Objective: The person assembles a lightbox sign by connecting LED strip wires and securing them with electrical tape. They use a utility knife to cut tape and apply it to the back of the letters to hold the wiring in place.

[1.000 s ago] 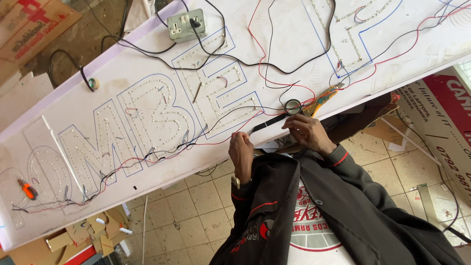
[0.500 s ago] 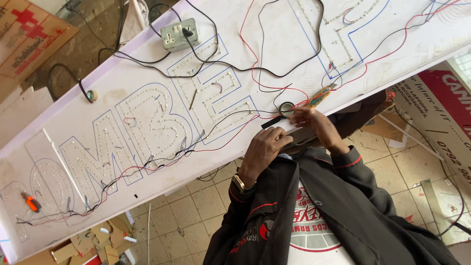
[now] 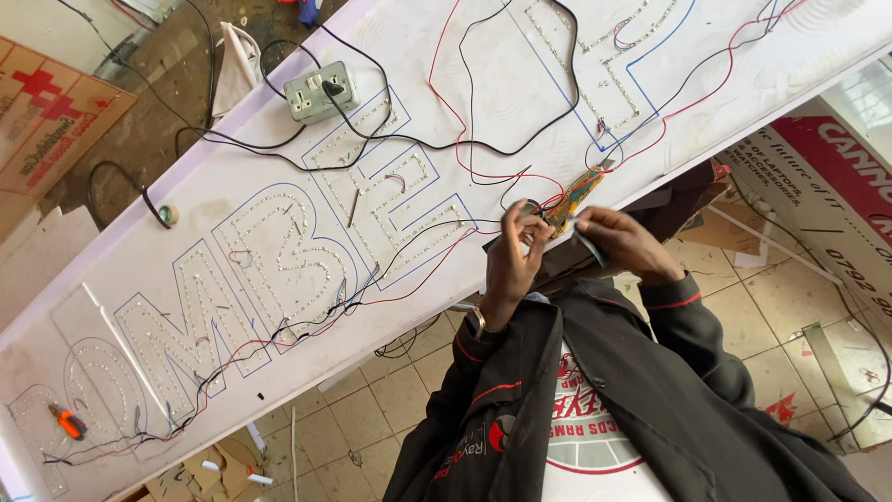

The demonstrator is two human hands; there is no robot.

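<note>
Head camera view, looking down at a long white sign board (image 3: 232, 223) with big letter shapes outlined in blue and filled with rows of tiny lights. The person's two hands meet at the board's near edge. The left hand (image 3: 514, 256) has its fingers pinched on thin red and black wires (image 3: 483, 177) that loop across the board. The right hand (image 3: 618, 244) is closed around a soldering iron (image 3: 574, 193) with an orange and yellow handle, its tip pointing towards the board beside the left fingertips. The hands are nearly touching, each gripping its own thing. A wristwatch (image 3: 478, 321) shows on the left wrist, above dark jacket sleeves with red piping.

Further up the board sits a grey power socket (image 3: 321, 91) with a black plug and cable running out of it. A small orange tool (image 3: 70, 423) lies at the far left end of the board, well away from the hands. A cardboard box (image 3: 46, 112) rests on the ground beyond the board, and pale floor tiles (image 3: 372, 400) show beneath its near edge
</note>
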